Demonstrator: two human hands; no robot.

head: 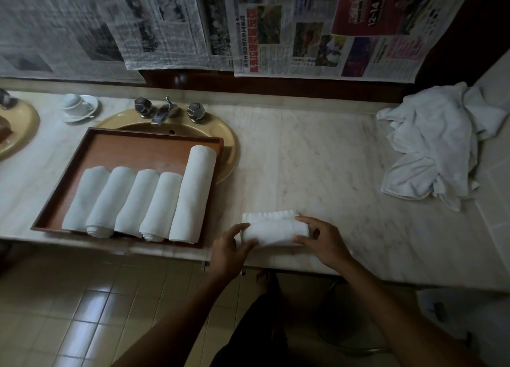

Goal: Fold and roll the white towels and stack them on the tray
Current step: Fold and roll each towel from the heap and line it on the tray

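Hands seemingly gripping towel roll

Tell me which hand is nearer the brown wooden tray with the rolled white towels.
Left. The left hand grips the half-rolled white towel at its end just beside the brown wooden tray; the right hand holds the roll's far end, farther from it.

A partly rolled white towel is gripped at its ends by the left hand and the right hand near the front edge of the marble counter. Five rolled towels are laid side by side in the wooden tray, which is set over the sink. A heap of unfolded towels is seen at the counter's right end.
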